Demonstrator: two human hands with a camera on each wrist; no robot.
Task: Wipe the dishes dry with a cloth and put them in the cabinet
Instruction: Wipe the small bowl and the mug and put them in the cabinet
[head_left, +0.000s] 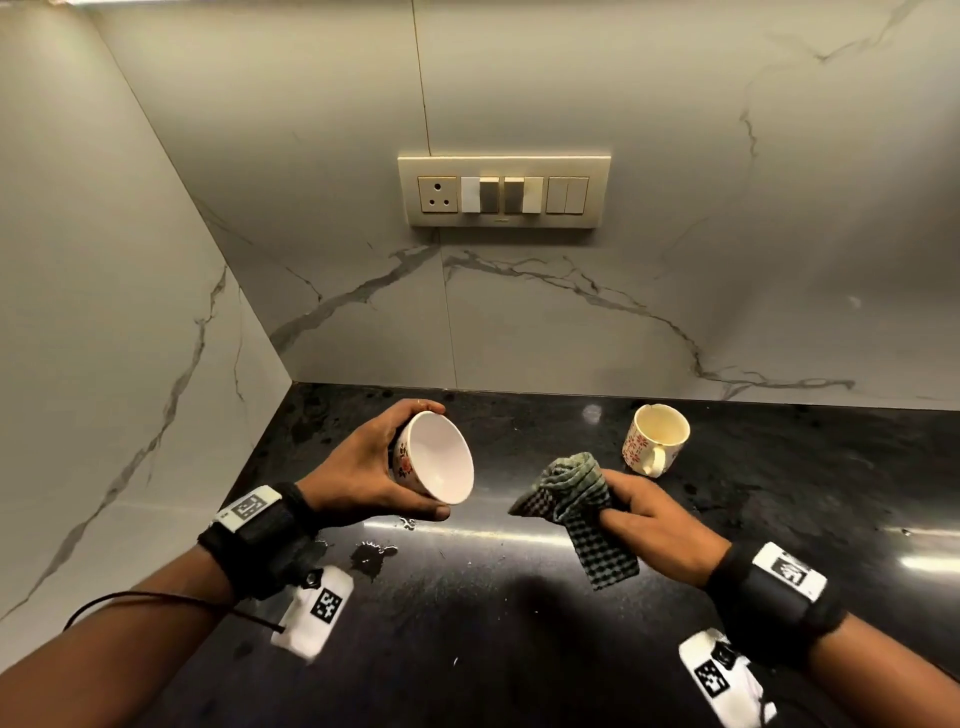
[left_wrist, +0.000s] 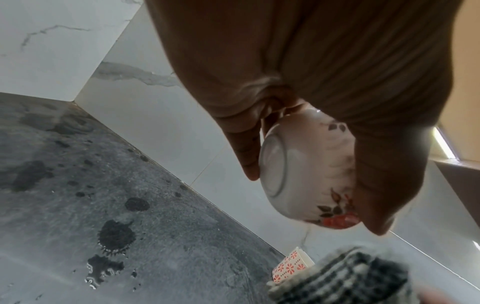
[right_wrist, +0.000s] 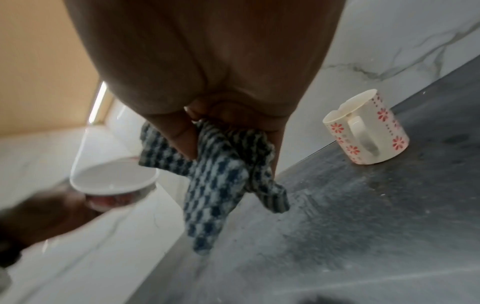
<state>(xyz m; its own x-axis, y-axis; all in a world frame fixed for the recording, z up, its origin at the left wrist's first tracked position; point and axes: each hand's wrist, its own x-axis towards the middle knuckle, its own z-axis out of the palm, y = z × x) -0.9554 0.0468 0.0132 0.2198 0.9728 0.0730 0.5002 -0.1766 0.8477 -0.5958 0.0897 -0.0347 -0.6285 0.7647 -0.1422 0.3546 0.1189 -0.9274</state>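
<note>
Head view: left hand (head_left: 358, 470) grips bowl (head_left: 441, 457), right hand (head_left: 657, 519) clutches cloth (head_left: 571, 491) near it.

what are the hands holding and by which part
The left hand grips the bowl around its outer wall; the right hand grips the checked cloth bunched near its middle.

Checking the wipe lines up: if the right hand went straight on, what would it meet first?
Probably the floral bowl held by the left hand, checked cloth leading; depth is unclear.
</note>
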